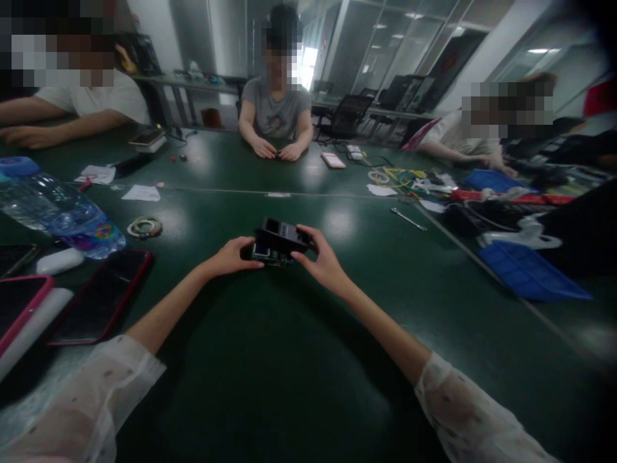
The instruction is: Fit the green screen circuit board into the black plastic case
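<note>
My right hand (321,260) grips a black plastic casing (284,235) with a rectangular window, thumb in front and fingers behind. The casing is tilted over a small green circuit board (270,258) that carries a little screen. At the board's left end, my left hand (236,256) pinches it between thumb and fingers. Casing and board overlap, and I cannot tell whether they are joined. Both are low over or on the dark green table (270,360).
Left: a water bottle (72,212), a red-edged phone (103,296), a bracelet (144,227). Right: a wrench (408,219), coiled cables (400,180), a blue tray (530,270). Across the table a person in grey (277,109) sits with hands together; two other people sit at the sides.
</note>
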Action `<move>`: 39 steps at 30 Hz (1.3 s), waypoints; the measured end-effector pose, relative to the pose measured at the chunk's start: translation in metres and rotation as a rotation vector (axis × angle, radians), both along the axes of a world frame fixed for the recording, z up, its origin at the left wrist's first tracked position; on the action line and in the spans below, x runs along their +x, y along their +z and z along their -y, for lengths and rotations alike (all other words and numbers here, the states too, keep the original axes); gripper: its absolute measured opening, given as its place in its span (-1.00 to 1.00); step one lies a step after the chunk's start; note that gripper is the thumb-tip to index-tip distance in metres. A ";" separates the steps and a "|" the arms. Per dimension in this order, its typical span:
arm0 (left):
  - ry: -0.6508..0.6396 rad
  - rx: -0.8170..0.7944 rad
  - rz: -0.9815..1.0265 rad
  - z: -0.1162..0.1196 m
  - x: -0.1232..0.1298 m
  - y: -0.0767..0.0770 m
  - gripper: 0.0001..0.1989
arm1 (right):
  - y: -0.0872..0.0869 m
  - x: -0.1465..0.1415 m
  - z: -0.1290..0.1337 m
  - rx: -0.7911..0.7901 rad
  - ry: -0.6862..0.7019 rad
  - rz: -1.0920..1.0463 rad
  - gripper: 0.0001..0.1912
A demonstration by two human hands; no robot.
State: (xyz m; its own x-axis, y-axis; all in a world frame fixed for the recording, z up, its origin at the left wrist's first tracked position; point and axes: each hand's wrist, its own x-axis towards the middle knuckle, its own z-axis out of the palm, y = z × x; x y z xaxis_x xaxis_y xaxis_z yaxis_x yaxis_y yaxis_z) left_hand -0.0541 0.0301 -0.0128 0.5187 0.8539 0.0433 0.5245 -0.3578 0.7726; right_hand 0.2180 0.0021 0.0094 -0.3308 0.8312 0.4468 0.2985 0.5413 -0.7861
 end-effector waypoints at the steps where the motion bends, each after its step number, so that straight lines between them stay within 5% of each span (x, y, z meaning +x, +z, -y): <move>1: -0.001 -0.007 0.017 0.000 0.000 -0.001 -0.39 | 0.000 0.000 0.001 0.004 0.010 0.020 -0.44; 9: -0.010 0.017 0.143 0.001 -0.001 -0.002 0.12 | -0.018 0.000 0.004 0.026 0.125 0.287 -0.38; 21: 0.018 0.020 -0.087 0.003 0.000 0.008 -0.10 | -0.022 -0.002 0.005 -0.024 0.115 0.301 -0.34; 39: 0.023 0.098 -0.103 0.006 0.002 0.007 -0.16 | -0.018 0.000 0.007 -0.048 0.110 0.313 -0.36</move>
State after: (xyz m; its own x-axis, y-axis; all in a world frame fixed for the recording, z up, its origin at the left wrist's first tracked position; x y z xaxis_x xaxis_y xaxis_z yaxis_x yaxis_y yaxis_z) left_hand -0.0525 0.0242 -0.0058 0.5051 0.8598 0.0748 0.6082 -0.4161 0.6760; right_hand 0.2178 -0.0054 -0.0091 -0.5347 0.8005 0.2706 0.4714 0.5484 -0.6907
